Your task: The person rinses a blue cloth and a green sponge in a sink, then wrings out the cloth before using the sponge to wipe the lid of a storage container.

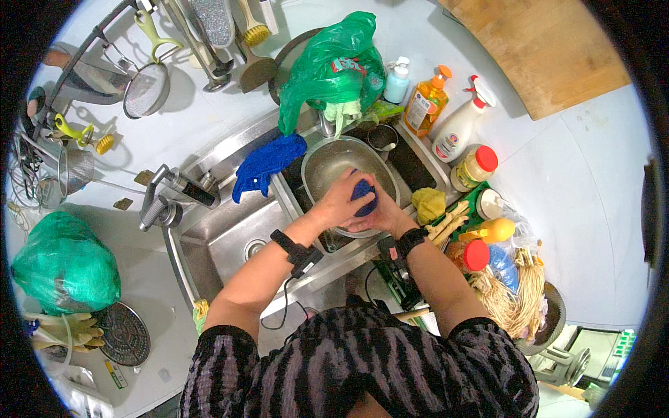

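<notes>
Both hands meet over a metal basin [334, 157] that sits in the right side of a steel sink. Between them is a bunched dark blue cloth [364, 197]. My left hand [342, 201] curls its fingers around the cloth from the left, and my right hand [385, 206] closes on it from the right. Some liquid seems to lie in the basin, though its depth cannot be told. A brighter blue cloth [269, 162] drapes over the sink's back edge and divider, left of the basin. Black straps with small devices circle both wrists.
The left sink bowl [240, 224] has a faucet [177, 188] behind it. A green plastic bag [334, 68] stands behind the basin. Right of it are an orange soap bottle [426, 104], a white spray bottle [462, 125], red-lidded jars [474, 167] and a yellow cloth [428, 205].
</notes>
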`<state>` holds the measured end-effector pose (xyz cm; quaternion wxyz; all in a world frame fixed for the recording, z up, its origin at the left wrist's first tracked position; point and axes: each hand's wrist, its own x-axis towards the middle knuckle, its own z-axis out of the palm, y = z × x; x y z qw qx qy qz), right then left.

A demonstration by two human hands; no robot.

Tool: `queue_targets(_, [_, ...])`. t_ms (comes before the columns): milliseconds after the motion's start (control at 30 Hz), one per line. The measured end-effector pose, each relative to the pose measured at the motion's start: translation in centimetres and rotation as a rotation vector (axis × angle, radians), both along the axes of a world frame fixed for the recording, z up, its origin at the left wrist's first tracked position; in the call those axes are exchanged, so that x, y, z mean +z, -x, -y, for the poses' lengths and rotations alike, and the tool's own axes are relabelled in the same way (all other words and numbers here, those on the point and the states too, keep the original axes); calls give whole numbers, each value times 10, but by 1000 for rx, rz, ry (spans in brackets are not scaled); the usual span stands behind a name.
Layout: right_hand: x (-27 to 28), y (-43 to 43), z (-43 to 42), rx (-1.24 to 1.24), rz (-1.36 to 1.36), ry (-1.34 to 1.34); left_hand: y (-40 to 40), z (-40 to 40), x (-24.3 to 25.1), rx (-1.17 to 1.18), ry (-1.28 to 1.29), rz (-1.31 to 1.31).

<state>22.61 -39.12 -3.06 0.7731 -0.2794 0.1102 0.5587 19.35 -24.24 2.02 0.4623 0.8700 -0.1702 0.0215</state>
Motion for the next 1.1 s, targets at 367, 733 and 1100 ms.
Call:
queue_targets(367, [19, -1, -32, -916, 653, 427, -16, 16, -14, 463, 1045, -550])
queue_targets(733, [68, 0, -38, -718, 2109, 820, -50, -13, -3, 102, 1179, -939])
queue_targets(1100, [60, -9, -24, -345, 2476, 657, -73, -21, -8, -43, 920, -1141])
